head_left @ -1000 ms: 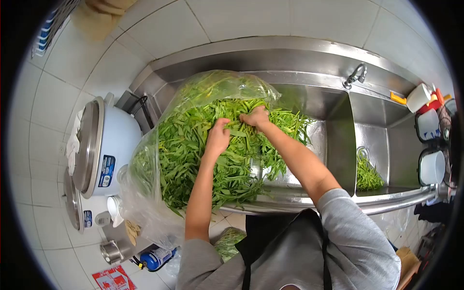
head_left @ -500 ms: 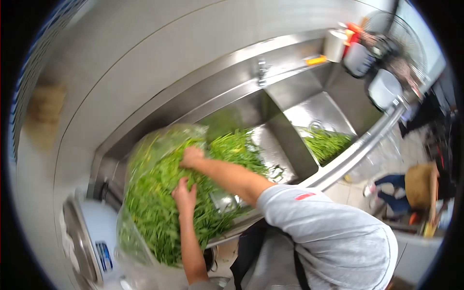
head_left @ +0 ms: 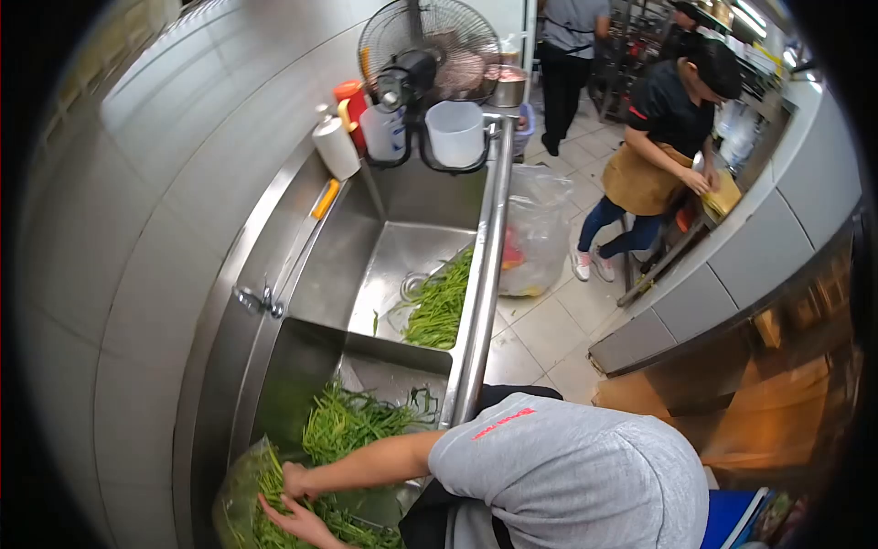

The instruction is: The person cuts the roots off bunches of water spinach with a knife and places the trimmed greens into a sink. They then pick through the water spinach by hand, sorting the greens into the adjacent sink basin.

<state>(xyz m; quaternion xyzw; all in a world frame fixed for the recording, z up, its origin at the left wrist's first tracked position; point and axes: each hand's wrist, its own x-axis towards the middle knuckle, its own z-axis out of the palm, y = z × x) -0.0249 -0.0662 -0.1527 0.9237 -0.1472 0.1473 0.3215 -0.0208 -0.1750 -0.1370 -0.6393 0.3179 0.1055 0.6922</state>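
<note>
Greens [head_left: 352,423], long-stemmed and leafy, heap in the near basin of the steel sink [head_left: 302,265] and spill into a clear plastic bag [head_left: 233,485] cut off at the frame's bottom. Right hand [head_left: 295,479] presses into them, fingers buried; grip unclear. Left hand [head_left: 288,519] lies open, fingers spread. Another limp bunch [head_left: 439,306] sits in the far basin.
</note>
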